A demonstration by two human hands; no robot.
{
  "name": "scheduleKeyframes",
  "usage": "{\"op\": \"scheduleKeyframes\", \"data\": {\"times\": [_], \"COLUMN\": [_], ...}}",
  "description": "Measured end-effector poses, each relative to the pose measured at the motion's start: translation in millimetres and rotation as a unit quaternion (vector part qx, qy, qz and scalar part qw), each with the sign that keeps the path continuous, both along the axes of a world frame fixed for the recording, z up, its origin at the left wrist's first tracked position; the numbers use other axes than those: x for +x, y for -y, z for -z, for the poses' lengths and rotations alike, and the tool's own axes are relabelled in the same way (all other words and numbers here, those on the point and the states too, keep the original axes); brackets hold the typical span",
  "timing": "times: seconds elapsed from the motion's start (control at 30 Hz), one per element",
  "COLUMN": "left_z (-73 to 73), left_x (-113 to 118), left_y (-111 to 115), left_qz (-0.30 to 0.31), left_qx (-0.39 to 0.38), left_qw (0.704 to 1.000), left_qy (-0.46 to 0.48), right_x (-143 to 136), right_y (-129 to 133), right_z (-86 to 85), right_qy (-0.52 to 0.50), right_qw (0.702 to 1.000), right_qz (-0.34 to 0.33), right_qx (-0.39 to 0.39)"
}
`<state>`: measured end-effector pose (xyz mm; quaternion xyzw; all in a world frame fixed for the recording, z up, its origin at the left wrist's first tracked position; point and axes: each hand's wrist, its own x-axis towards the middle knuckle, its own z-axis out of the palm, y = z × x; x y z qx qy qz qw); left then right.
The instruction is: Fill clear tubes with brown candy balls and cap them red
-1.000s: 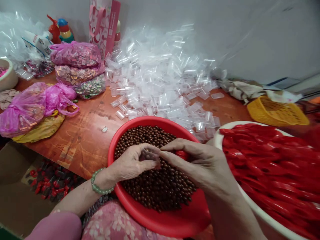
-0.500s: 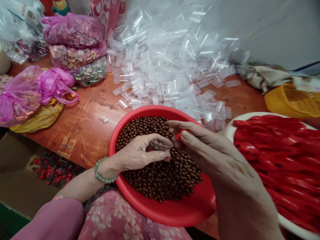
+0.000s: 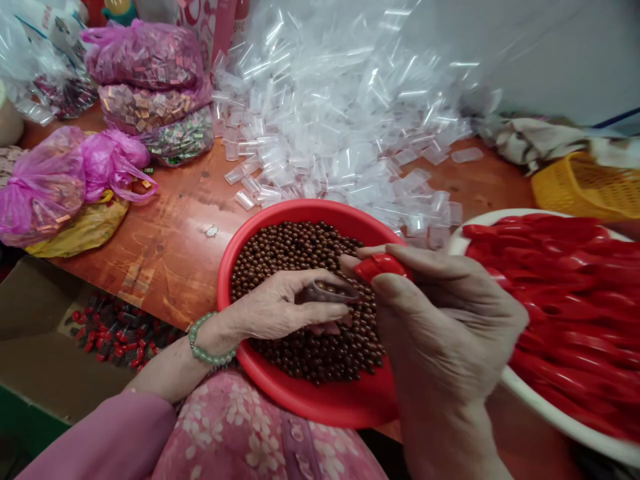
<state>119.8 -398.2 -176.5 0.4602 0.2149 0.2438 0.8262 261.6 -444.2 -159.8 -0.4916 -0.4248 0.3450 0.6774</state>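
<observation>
my right hand pinches a red piece just beside the right end of the clear case my left hand grips, its oval rim lying crosswise.

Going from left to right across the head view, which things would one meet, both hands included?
Cardboard box → green bead bracelet → left hand → right hand → yellow basket.

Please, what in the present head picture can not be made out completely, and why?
Head view:
See-through piece: partly hidden by the left hand holding it.
Red piece: partly covered by the right hand.
White tub: cut off by the right edge.
Patterned bag: cut off by the top edge.
</observation>
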Motion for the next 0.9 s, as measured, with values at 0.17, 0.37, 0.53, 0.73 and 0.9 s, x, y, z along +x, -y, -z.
{"op": "scheduleKeyframes", "data": {"times": [0.17,0.37,0.53,0.73,0.9], "left_z": [3.3,9.2,11.0,19.1,17.7], "left_x": [1,-2,-4,-4,-3], "left_y": [6,14,18,19,15], "left_qz": [0.014,0.020,-0.002,-0.020,-0.030], "left_qx": [0.041,0.089,0.069,0.072,0.052], "left_qw": [0.999,0.996,0.997,0.997,0.997], "left_qy": [-0.004,-0.017,-0.029,-0.038,-0.048], "right_x": [-5,-6,-8,-10,-12], "right_y": [9,13,12,14,13], "right_z": [5.7,16.7,26.3,30.8,28.9], "right_qy": [0.082,0.093,0.075,0.085,0.102], "right_qw": [0.996,0.994,0.996,0.995,0.993], "right_qz": [-0.017,-0.017,-0.032,-0.019,0.004], "right_qx": [-0.014,-0.055,-0.023,-0.044,-0.054]}}
